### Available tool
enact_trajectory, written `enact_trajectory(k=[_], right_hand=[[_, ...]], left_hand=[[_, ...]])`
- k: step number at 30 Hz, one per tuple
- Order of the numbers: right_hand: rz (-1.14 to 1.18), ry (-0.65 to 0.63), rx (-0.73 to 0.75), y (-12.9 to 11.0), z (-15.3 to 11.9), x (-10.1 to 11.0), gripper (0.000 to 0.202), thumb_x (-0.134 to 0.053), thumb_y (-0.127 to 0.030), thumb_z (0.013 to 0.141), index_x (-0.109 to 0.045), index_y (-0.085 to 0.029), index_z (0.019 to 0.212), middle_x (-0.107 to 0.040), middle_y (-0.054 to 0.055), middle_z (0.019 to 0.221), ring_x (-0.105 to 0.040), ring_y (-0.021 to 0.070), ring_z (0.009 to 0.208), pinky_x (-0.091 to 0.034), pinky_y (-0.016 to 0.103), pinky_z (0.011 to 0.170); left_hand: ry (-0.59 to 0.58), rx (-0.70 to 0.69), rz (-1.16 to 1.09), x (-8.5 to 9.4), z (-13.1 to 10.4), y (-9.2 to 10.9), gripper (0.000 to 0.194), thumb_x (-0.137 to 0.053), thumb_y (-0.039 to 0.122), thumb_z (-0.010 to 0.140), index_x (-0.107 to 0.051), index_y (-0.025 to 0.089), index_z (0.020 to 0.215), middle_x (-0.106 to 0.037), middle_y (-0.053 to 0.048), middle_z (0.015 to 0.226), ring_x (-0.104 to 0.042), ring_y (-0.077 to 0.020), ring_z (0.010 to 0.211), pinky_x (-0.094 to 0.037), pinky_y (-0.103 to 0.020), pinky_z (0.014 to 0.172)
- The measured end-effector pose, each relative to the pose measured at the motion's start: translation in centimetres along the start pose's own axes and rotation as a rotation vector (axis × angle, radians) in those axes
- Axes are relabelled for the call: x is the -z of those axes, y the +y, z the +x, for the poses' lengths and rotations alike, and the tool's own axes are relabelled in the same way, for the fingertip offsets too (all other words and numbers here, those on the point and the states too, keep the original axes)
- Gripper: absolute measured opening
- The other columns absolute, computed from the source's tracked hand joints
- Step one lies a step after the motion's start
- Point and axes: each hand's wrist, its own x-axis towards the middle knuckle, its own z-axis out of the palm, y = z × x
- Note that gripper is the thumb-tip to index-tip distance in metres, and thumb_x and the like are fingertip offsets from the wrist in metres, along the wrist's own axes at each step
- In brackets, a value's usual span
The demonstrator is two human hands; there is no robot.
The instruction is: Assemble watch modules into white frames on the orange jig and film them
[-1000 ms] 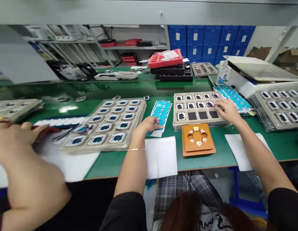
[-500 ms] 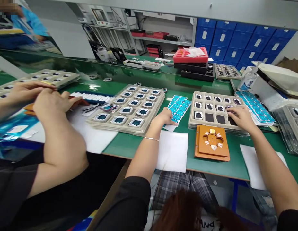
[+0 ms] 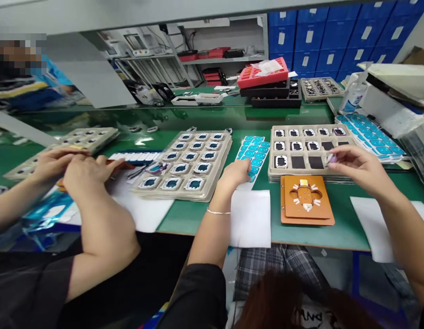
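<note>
My left hand (image 3: 236,173) rests at the left edge of a sheet of blue stickers (image 3: 256,153), its fingers curled closed on the sheet. My right hand (image 3: 359,164) pinches a small white-rimmed part (image 3: 331,158) on edge between thumb and fingers, just over the front right of a beige compartment tray (image 3: 272,157). White-framed parts with dark centres fill the tray's back row and some other pockets; several front pockets show bare dark bottoms. An orange fixture (image 3: 306,201) with a shaped recess and white pads lies in front of this tray.
To the left stands another stack of trays (image 3: 207,189) with framed parts. A co-worker's hands (image 3: 85,169) work farther left. White foam sheets (image 3: 251,219) overhang the table's front edge. More blue sticker sheets (image 3: 373,137) and a clear bottle (image 3: 354,98) are at right.
My right hand has lifted the small part out of the tray and moved slightly toward me. My left hand's fingers have curled in on the sticker sheet. The camera view has shifted.
</note>
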Motion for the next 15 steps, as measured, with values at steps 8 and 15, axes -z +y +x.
enact_trajectory(k=[8,15], right_hand=[[-0.122,-0.400,0.001,-3.8,-3.6,-1.9,0.014,-0.055,-0.027,0.088,-0.065,-0.023,0.097,-0.068,0.002,0.078,-0.062,0.0145,0.062,-0.049,0.026,0.053],[-0.320,-0.512,-0.055,-2.3,-2.9,-1.1,0.013,-0.055,-0.033,0.090,-0.058,-0.024,0.099,-0.057,-0.005,0.059,-0.048,0.0126,0.044,-0.035,0.025,0.046]], left_hand=[[0.681,-0.608,-0.251,-1.3,-4.6,4.6,0.009,-0.052,0.014,0.093,-0.058,0.020,0.096,-0.072,-0.004,0.094,-0.067,-0.0168,0.090,-0.051,-0.031,0.083],[0.531,-1.037,-0.276,-3.5,-6.2,7.0,0.016,-0.053,0.011,0.095,-0.066,0.019,0.098,-0.073,-0.003,0.095,-0.063,-0.0143,0.087,-0.050,-0.029,0.080]])
